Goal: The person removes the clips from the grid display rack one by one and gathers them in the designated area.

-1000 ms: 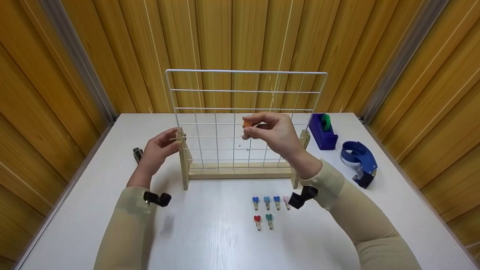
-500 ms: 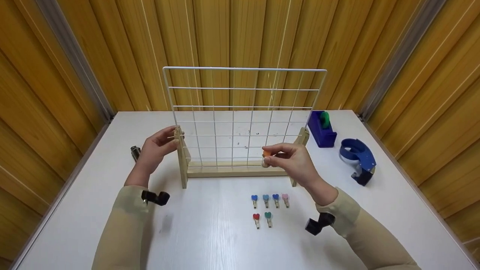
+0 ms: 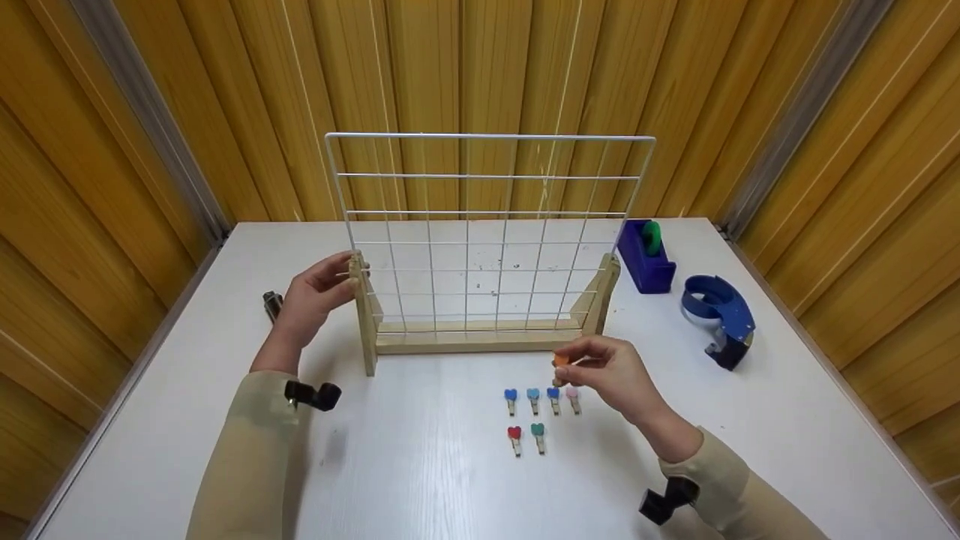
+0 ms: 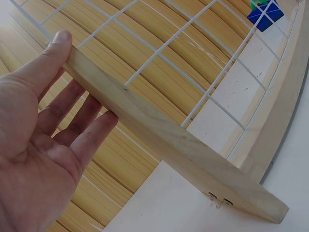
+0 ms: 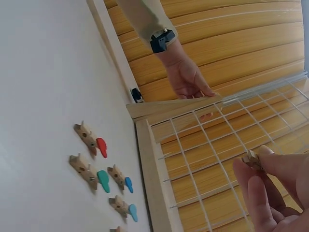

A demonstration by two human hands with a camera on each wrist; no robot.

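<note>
My left hand (image 3: 313,296) grips the upper end of the left wooden upright (image 3: 366,330) of a stand. In the left wrist view the thumb lies on one side of that upright and the fingertips on the other. A white wire grid (image 3: 467,244) rises from the stand. Between thumb and fingers, my right hand (image 3: 615,375) pinches a small wooden clothespin with an orange top (image 3: 560,360), just in front of the stand's base. Below it lie several heart-topped mini clothespins: blue, light blue and pink ones in the back row, a red (image 3: 514,435) and a green (image 3: 538,433) in front.
At the right stand a purple tape dispenser (image 3: 646,262) with a green roll and a blue tape cutter (image 3: 720,315). A dark cylindrical object (image 3: 272,304) lies partly behind the left forearm. Wood-patterned panels (image 3: 480,75) enclose the white table (image 3: 420,465).
My right hand has come down and to the right, away from the wire grid toward the clothespin rows, still pinching the orange clothespin. The left hand stays on the upright.
</note>
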